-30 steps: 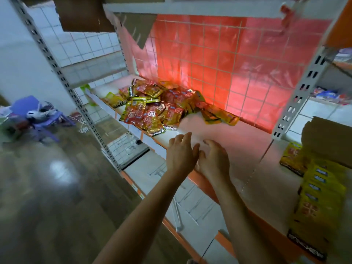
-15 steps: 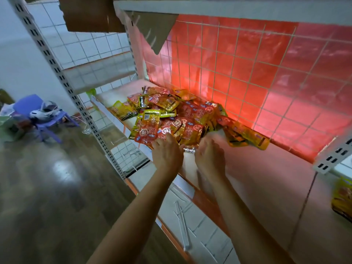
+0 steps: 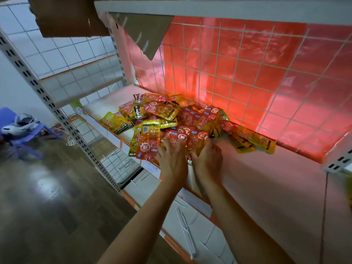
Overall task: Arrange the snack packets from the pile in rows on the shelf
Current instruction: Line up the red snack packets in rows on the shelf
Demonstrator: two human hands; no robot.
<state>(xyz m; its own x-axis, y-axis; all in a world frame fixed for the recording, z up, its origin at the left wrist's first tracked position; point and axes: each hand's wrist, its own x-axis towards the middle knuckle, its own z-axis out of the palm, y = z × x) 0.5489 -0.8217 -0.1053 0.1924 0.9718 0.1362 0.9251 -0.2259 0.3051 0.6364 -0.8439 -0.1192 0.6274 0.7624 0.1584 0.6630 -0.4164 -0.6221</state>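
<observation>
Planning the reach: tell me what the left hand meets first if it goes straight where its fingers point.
The snack pile: the left hand seems to touch its nearest red packets; depth is unclear.

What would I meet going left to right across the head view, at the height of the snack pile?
Purple stool → slotted shelf upright → pile of snack packets → stray yellow packets → slotted bracket at the shelf's right end.
</observation>
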